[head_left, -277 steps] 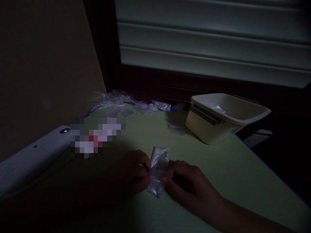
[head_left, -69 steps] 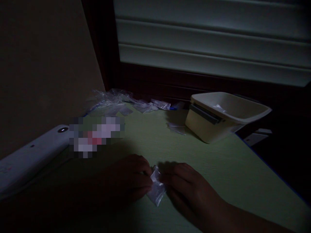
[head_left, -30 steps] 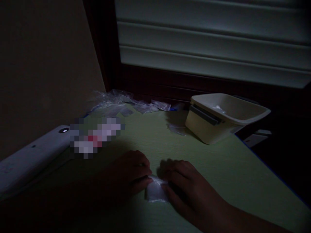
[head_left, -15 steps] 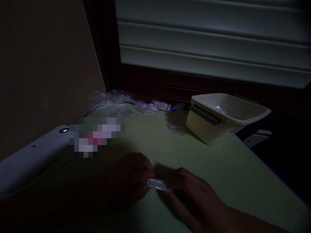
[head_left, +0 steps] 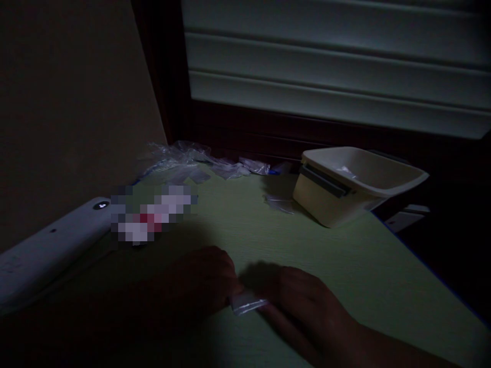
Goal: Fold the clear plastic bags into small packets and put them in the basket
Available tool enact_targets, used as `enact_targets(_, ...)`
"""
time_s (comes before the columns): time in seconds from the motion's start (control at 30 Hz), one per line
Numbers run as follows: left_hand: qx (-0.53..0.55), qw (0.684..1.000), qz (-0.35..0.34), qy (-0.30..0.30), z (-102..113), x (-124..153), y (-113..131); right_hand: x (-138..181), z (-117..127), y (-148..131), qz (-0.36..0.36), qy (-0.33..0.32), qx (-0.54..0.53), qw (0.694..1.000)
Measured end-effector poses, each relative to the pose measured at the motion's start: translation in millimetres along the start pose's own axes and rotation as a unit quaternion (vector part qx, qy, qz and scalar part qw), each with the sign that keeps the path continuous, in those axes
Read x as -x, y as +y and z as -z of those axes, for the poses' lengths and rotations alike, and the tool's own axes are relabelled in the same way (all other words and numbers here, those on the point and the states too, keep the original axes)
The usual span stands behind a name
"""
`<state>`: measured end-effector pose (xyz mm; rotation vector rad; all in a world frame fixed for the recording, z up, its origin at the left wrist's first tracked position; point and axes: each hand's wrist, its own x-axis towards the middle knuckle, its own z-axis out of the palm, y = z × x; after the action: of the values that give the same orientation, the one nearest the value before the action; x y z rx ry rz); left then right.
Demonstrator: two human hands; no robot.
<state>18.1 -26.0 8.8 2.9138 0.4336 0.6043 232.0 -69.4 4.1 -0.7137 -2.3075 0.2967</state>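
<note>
In dim light a small clear plastic bag (head_left: 245, 303), folded down small, lies on the pale green table (head_left: 360, 260) between my hands. My left hand (head_left: 199, 283) has its fingers curled and pinches the bag's left end. My right hand (head_left: 303, 306) lies over the bag's right end with fingers pressed down on it. Most of the bag is hidden under my fingers.
A cream plastic tub (head_left: 356, 181) stands at the back right, a loose clear bag (head_left: 280, 203) beside it. A heap of clear bags (head_left: 192, 162) lies at the back left. A long white device (head_left: 49, 250) runs along the left edge. The table's right edge drops off.
The bag stood upright and open between my fingers, then was folded over and pressed flat. My right hand has slid over it toward the table.
</note>
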Motion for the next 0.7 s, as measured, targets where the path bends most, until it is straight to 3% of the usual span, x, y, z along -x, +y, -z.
enact_targets(0.2, 0.019, 0.998, -0.007, 0.054, -2.8, 5.6, -1.2, 1.0, -0.9, 1.7, 0.010, 0.020, 0.025, 0.999)
enact_targets(0.53, 0.003, 0.999, -0.027, 0.035, -6.3, 5.7, -1.7, -0.3, 1.1, -1.6, -0.022, -0.014, -0.008, 1.000)
enact_targets(0.7, 0.018, 1.000, 0.004, 0.002, -3.1, 6.2, 0.4, 1.3, 2.9, -1.7, -0.002, -0.007, -0.009, 1.000)
